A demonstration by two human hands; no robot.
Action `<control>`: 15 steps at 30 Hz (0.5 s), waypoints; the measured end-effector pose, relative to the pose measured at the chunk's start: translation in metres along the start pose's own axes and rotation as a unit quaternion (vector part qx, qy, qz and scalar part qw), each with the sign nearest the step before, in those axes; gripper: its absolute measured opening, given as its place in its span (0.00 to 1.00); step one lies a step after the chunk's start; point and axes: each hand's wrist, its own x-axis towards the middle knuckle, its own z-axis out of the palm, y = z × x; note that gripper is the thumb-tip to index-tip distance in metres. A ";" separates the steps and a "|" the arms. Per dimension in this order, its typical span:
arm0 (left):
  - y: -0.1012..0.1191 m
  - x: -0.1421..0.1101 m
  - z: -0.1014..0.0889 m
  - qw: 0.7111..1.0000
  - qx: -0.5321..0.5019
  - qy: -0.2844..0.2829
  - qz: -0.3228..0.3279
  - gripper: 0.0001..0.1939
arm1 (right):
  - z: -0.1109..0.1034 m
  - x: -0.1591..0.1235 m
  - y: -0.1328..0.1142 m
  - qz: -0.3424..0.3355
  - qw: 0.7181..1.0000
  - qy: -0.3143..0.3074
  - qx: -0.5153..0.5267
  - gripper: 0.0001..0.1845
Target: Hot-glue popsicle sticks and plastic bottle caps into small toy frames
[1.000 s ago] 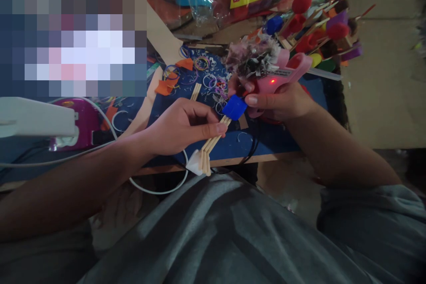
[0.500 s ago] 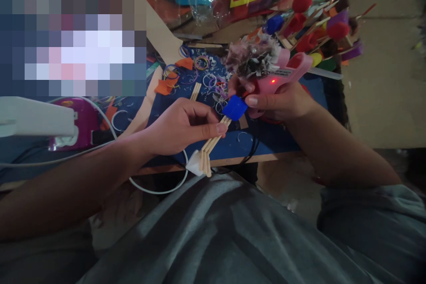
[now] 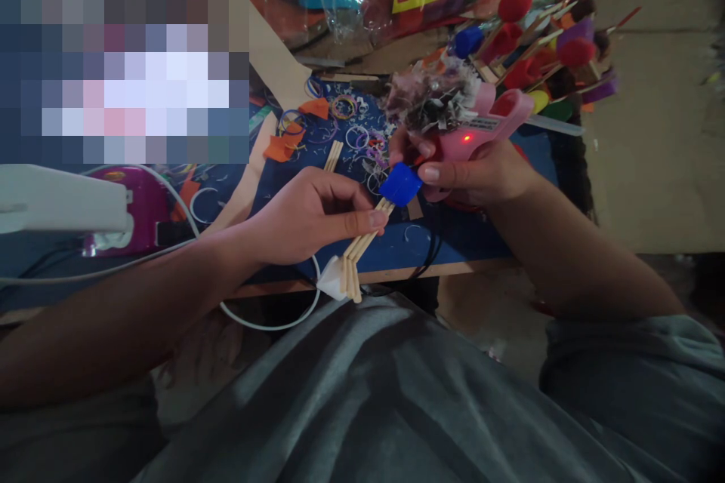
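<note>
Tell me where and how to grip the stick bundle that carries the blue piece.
Probably best pinched between the blue piece and the bend, from the left, as the left hand does: there the sticks run thin and straight, clear of the white piece at the lower end.

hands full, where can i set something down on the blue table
Small bare patch of table: right of the black cable, between right hand and front edge. Crowded beyond the left hand, with orange scraps, and beyond the right, with a colourful bundle.
</note>
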 end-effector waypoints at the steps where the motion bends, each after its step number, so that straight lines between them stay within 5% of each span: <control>1: 0.000 0.000 0.000 1.000 0.001 -0.001 0.001 0.21 | 0.000 0.000 -0.001 0.003 1.000 0.000 -0.003 0.36; 15: 0.000 0.000 0.000 1.000 -0.003 -0.002 0.000 0.24 | 0.003 0.000 -0.004 0.001 1.000 0.012 -0.009 0.35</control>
